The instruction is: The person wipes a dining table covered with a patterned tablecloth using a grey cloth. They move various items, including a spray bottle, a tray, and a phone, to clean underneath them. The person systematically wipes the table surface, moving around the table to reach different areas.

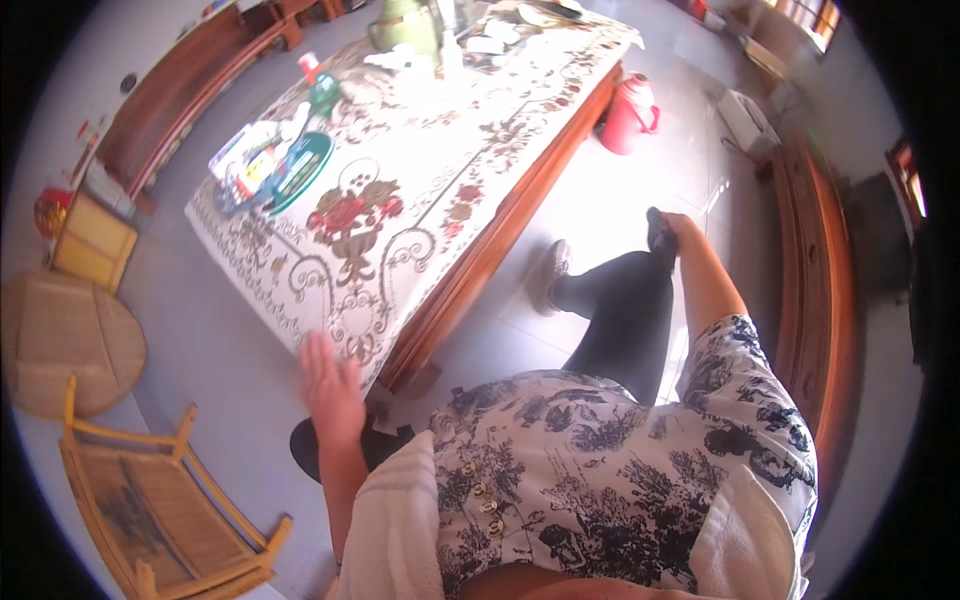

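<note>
Left hand: The person's left hand (333,388) is open, fingers extended and blurred, at the near corner of the table; whether it touches the cloth cannot be told.
Right hand: The right hand (684,230), on an outstretched arm, is closed on a dark object.
Dark object: The dark object (657,232) is at the right hand, right of the table and above the floor; its lower end merges with the black trousers (625,310), and its kind cannot be told.
Shoe: One pale shoe (552,279) shows on the floor between the trousers and the table.
Table: The wooden table (510,225) bears a white cloth (300,245) with a red and brown floral pattern.
Tabletop, left: A teal-rimmed tray (312,172) holds mixed small items; just beyond it stands a green bottle (324,95) with a red top.
Tabletop, far end: A pale green jug (402,28) stands among white items washed out by glare.
Floor, far right: A red flask (630,115) with a side handle stands upright beside the table.
Right wall: A long wooden cabinet (818,270) runs along this side.
Near left: A yellow-framed chair (165,515) is near a round brown top (75,345).
Far left: A reddish wooden bench (175,95) lines the wall.
Clothing: A white shirt (590,450) with a black print.
</note>
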A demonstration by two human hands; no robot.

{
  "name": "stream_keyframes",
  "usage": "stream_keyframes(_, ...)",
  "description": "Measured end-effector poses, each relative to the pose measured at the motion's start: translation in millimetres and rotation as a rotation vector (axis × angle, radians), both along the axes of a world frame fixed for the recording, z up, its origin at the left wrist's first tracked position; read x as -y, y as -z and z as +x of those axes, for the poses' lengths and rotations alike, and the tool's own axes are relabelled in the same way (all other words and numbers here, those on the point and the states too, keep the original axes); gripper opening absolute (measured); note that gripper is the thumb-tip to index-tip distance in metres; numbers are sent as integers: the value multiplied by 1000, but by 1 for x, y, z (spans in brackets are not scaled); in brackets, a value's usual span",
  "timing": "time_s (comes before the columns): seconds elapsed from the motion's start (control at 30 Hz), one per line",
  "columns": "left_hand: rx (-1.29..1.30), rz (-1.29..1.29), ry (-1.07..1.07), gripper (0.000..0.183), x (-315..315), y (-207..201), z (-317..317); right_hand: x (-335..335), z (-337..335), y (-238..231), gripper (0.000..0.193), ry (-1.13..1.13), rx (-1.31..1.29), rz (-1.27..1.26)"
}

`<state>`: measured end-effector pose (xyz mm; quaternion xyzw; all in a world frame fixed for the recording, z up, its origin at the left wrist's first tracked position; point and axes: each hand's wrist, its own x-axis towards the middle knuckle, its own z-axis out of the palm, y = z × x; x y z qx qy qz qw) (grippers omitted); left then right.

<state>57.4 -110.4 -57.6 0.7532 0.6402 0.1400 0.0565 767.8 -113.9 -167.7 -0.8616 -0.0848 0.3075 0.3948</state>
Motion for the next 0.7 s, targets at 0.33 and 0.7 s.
stream_keyframes(0.33, 91, 165, 16, 63, -22, -14, 25, -53, -122, 12, 47, -829, -116, 115)
stream_keyframes(0.7, -230, 68, -22, 74, -55, 8, 66, -77, -179, 120, 47, -1901, 359, -216)
